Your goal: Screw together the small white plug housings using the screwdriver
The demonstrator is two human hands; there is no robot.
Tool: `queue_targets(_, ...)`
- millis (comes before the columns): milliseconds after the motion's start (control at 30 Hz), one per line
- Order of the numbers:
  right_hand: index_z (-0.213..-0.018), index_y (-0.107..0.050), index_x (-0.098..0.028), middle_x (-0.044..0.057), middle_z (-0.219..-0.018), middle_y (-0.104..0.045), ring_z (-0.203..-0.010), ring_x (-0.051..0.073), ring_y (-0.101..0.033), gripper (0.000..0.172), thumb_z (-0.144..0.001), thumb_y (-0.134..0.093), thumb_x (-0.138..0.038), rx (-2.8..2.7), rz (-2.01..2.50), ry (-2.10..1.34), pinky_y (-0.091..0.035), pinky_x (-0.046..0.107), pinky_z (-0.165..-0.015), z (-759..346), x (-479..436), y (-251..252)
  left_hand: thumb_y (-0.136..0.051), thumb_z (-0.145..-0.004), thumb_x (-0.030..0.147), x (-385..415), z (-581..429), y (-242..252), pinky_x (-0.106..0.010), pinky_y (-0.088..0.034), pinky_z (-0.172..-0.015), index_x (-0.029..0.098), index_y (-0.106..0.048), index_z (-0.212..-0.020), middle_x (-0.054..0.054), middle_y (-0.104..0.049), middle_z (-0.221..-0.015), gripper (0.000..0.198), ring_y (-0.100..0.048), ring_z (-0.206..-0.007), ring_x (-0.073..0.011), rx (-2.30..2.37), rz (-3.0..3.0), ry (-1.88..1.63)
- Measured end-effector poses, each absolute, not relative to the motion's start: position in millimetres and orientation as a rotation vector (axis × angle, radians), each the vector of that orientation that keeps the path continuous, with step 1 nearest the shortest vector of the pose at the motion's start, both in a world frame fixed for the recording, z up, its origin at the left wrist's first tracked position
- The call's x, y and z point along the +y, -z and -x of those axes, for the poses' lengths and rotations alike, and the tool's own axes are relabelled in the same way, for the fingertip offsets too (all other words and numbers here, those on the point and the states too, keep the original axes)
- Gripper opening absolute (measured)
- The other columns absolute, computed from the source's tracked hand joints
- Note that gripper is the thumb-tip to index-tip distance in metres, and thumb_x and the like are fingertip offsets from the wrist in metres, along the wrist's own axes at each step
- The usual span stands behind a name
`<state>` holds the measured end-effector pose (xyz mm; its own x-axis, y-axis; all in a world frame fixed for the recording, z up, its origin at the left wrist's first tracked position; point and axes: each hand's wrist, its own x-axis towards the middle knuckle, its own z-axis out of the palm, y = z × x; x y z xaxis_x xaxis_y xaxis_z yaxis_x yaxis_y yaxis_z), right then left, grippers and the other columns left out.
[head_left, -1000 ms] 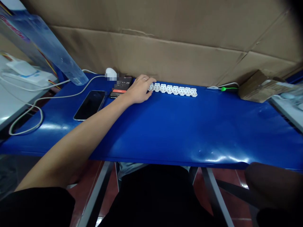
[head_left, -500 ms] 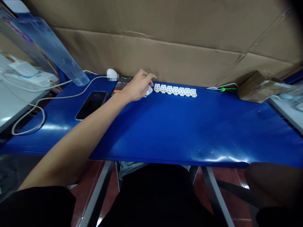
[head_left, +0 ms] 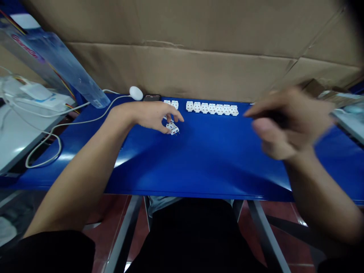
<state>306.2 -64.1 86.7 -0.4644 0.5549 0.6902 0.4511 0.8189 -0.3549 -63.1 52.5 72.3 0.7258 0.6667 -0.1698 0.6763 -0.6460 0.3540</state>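
My left hand point(head_left: 155, 116) is over the far left-middle of the blue table, its fingers curled around a small white plug adapter point(head_left: 173, 128) with thin metal pins pointing down toward me. Part of another white piece shows under the fingers. Behind that hand stand two similar white adapters point(head_left: 171, 103). To their right, across a gap, several more white adapters point(head_left: 212, 109) form a row along the back edge. My right hand point(head_left: 287, 123), blurred by motion, hovers above the right side of the table; thumb and forefinger are apart, with nothing visible between them.
A cardboard sheet point(head_left: 199, 68) walls off the back. At left are a clear plastic bottle point(head_left: 74, 72), a white cable point(head_left: 61, 125), a white rounded object point(head_left: 136, 93) and a power strip point(head_left: 54, 102). A dark phone point(head_left: 152, 98) lies behind my left hand.
My left hand has come back toward me from the back edge with a white adapter. My right hand has risen from the lower right to above the table.
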Motion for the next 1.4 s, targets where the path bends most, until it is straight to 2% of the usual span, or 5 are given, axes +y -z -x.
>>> queue_targets(400,-0.159,-0.062,-0.017,0.014,-0.118,-0.079,-0.109,0.029,-0.077,0.058,-0.103,-0.047,-0.008,-2.558,0.653,-0.011,-0.069,0.051,-0.099,-294,-18,-22,-0.08,-0.098,0.063,10,8,-43,-0.045,-0.058,-0.079,0.025,-0.081,-0.113,-0.006,-0.082,-0.086,0.042,-0.079,-0.083,-0.0301,1.335,-2.526,-0.274)
queue_targets(667,-0.127,-0.081,-0.026,0.004,-0.124,-0.088,-0.111,0.024,-0.086,0.022,-0.11,-0.067,-0.027,-2.281,0.771,-0.366,-0.072,0.043,-0.105,-282,-19,-42,-0.073,-0.096,0.034,17,29,-54,-0.041,-0.062,-0.102,0.036,-0.071,-0.155,-0.005,-0.071,-0.163,0.06,-0.076,-0.134,-0.0293,0.748,-2.535,-0.148)
queue_targets(900,-0.137,-0.071,-0.023,0.007,-0.119,-0.086,-0.106,0.024,-0.088,0.043,-0.104,-0.08,-0.05,-1.924,0.747,-0.829,-0.075,0.039,-0.096,-247,-17,-47,-0.087,-0.095,0.053,5,16,-32,-0.046,-0.064,-0.093,0.024,-0.082,-0.134,-0.013,-0.08,-0.129,0.048,-0.079,-0.098,-0.0287,0.973,-2.539,-0.311)
queue_targets(1000,-0.139,-0.07,-0.025,0.005,-0.117,-0.086,-0.102,0.022,-0.089,0.043,-0.105,-0.081,-0.05,-1.879,0.746,-0.772,-0.076,0.036,-0.09,-244,-17,-39,-0.085,-0.098,0.063,2,15,-24,-0.052,-0.06,-0.108,0.021,-0.079,-0.137,-0.016,-0.075,-0.14,0.058,-0.075,-0.126,-0.0375,0.993,-2.618,-0.382)
queue_targets(1400,-0.138,-0.072,-0.029,0.0,-0.112,-0.089,-0.091,0.022,-0.092,0.037,-0.103,-0.084,-0.031,-1.821,0.707,-0.566,-0.077,0.03,-0.077,-253,-23,-33,-0.079,-0.107,0.032,11,19,-15,-0.046,-0.057,-0.111,0.023,-0.081,-0.131,-0.009,-0.084,-0.131,0.026,-0.077,-0.123,-0.0287,0.651,-2.603,-0.57)
